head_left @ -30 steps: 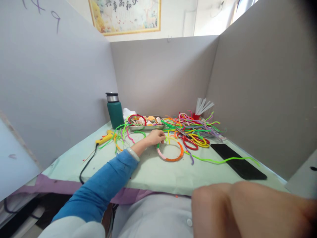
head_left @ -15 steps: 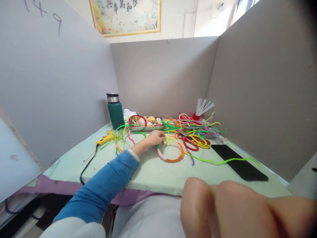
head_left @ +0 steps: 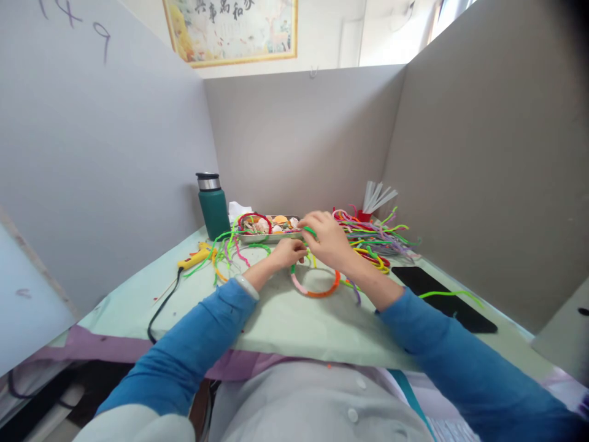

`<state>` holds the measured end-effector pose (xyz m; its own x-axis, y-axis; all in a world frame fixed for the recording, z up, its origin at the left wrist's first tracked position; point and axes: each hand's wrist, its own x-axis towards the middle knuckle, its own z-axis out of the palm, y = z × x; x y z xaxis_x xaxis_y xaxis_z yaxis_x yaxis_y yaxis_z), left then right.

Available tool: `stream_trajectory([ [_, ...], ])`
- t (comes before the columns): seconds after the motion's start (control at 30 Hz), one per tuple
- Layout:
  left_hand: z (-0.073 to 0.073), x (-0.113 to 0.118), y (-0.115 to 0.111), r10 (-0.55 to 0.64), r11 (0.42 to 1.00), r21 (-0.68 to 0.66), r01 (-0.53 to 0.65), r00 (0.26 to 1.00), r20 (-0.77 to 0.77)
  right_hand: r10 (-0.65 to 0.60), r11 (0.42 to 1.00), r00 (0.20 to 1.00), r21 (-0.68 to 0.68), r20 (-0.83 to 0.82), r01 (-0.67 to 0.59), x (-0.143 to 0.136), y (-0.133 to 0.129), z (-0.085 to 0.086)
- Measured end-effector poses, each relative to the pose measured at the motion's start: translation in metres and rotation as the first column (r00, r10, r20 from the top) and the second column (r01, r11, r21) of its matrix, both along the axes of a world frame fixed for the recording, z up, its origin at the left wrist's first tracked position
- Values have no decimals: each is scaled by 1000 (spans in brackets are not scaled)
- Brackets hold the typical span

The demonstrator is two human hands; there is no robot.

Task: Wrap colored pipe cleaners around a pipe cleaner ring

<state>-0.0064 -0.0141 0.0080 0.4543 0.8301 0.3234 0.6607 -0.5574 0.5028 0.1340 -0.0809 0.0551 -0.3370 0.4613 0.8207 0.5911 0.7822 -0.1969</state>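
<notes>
A hoop (head_left: pixel 317 294) wound in orange, pink, green and yellow pipe cleaners stands out over the table cloth. My left hand (head_left: pixel 289 252) is closed on its upper left part, fingers pinched together. Just above and to the right, my right hand (head_left: pixel 326 236) has its fingers closed on a green pipe cleaner (head_left: pixel 310 231), a short length of which shows at the fingertips. The right hand and forearm hide the hoop's upper right side and most of the scissors area.
Behind the hands stands a metal tray (head_left: pixel 257 238) of shells. A heap of colourful pipe cleaners (head_left: pixel 377 236) lies at right, near a black phone-like slab (head_left: pixel 442 301). A yellow glue gun (head_left: pixel 197 256) and green bottle (head_left: pixel 214 212) are at left; white sticks (head_left: pixel 378 197) stand behind.
My right hand has swung from close to the camera at lower right up to the hoop, beside my left hand. My left hand has stayed on the hoop.
</notes>
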Motion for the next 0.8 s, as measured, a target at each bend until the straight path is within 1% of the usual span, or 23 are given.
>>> stream_trajectory([
  [0.03,0,0,1,-5,1000,25,6,1000,-8,-117,992,992,-44,42,119,4,21,-14],
  [0.07,0,0,1,-9,999,45,10,1000,-18,-178,978,979,-93,98,187,8,37,-28],
  [0.1,0,0,1,-9,998,56,10,1000,-28,-198,965,969,-145,147,219,14,49,-41],
  [0.17,1,0,0,2,999,42,-1,999,-40,-138,941,965,-274,224,198,22,60,-60],
  [0.2,1,0,0,5,1000,29,-4,999,-43,-102,933,970,-318,222,171,25,61,-65],
  [0.3,1,0,-2,6,1000,3,-5,1000,-31,-46,922,983,-370,176,110,27,57,-69],
  [0.4,0,-1,-2,25,999,-42,-24,1000,14,-41,910,992,-405,117,85,24,54,-67],
  [0.5,-2,-2,-1,41,991,-134,-29,995,88,-48,891,997,-448,65,72,21,55,-69],
  [0.67,-4,-2,-1,-20,950,-297,95,969,246,-35,884,999,-466,-16,24,22,56,-72],
  [0.8,-2,-2,-3,1,929,-351,115,949,314,-7,886,998,-463,-59,-21,24,55,-71],
])
